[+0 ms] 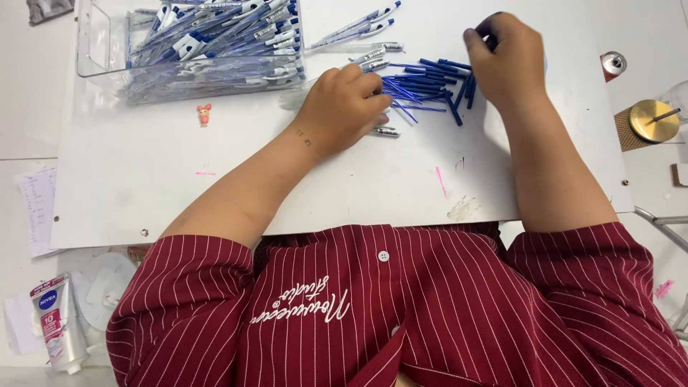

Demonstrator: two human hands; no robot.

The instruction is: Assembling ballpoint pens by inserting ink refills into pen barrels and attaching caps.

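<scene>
On a white board point(215, 186), a pile of thin blue pen refills point(424, 82) lies between my hands. My left hand point(344, 104) rests fisted at the pile's left edge, closed around clear pen barrels point(373, 61) whose ends poke out above and below the fingers. My right hand point(505, 61) hovers over the pile's right end, fingers curled and pinching something dark at the fingertips; what it is stays unclear. A clear plastic bin point(107, 61) at the upper left holds several assembled blue-and-white pens point(222, 36).
Loose pens point(362, 25) lie at the top centre. A tiny pink figurine point(204, 115) stands below the bin. A round gold-topped holder point(648, 122) and a small can point(613, 64) sit at the right. A white tube point(57, 322) lies at lower left beside papers.
</scene>
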